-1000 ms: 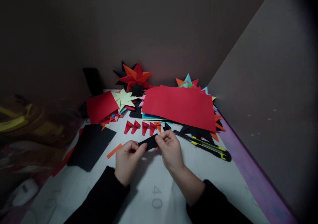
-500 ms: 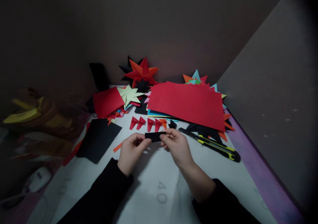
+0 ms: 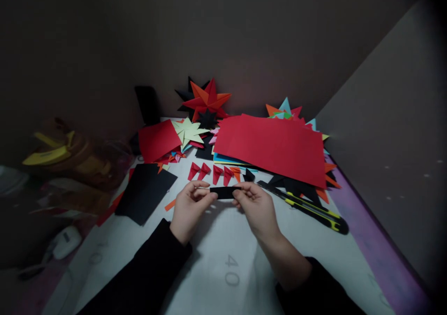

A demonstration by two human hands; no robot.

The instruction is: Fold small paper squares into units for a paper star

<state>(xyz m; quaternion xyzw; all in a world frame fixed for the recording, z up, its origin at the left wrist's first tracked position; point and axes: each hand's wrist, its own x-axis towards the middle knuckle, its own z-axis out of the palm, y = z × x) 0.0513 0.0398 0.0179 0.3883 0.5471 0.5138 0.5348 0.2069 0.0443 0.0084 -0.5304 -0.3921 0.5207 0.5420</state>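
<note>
A small black paper strip (image 3: 225, 193) is held level above the table between both hands. My left hand (image 3: 191, 208) pinches its left end between thumb and fingers. At the right end, my right hand (image 3: 256, 208) grips it the same way. Just beyond the strip lies a row of several small folded red paper pieces (image 3: 217, 174), with a folded orange piece (image 3: 235, 173) and a folded black piece (image 3: 248, 175) at its right. A narrow orange strip (image 3: 170, 205) rests beside my left hand.
A black and yellow utility knife (image 3: 310, 208) lies to the right, blade toward the middle. Large red sheets (image 3: 268, 147) and black sheets (image 3: 145, 194) lie behind and left. Folded paper stars (image 3: 207, 98) lean against the back wall. A white device (image 3: 66, 241) sits far left.
The whole view has shifted, so the scene sits slightly further right. Both hands keep hold of the black paper strip, with little visible change in their grip.
</note>
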